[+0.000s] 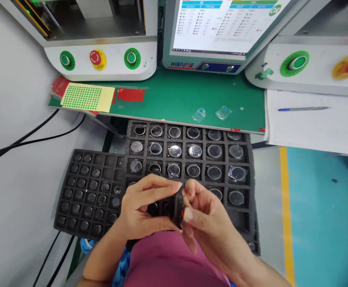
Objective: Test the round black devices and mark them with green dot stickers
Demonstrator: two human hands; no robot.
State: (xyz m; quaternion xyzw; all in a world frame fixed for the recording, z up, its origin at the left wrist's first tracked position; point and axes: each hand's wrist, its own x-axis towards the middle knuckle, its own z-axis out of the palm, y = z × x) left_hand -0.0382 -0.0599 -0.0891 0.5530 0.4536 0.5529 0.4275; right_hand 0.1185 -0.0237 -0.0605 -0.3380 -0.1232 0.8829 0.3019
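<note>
Between the thumb and fingers of my left hand (145,203) a round black watch case (178,209) is held on edge, above the foam tray. My right hand (205,213) is closed, its thumb and fingertips pressed against the side of the same watch case. A small red spot (182,213) shows by the right thumb tip; whether it belongs to the case or is a separate piece, I cannot tell. Below and beyond both hands lies the black foam tray (180,140), whose compartments hold many round watch cases, one (238,173) on a piece of clear film.
A smaller foam tray (103,172) with small round parts sits at left. On the green bench (168,93) lie a green-dot sticker sheet (84,97), red stickers (130,95) and clear film pieces (223,112). Button panels (114,59), a monitor (210,28) and a pen (304,108) stand beyond.
</note>
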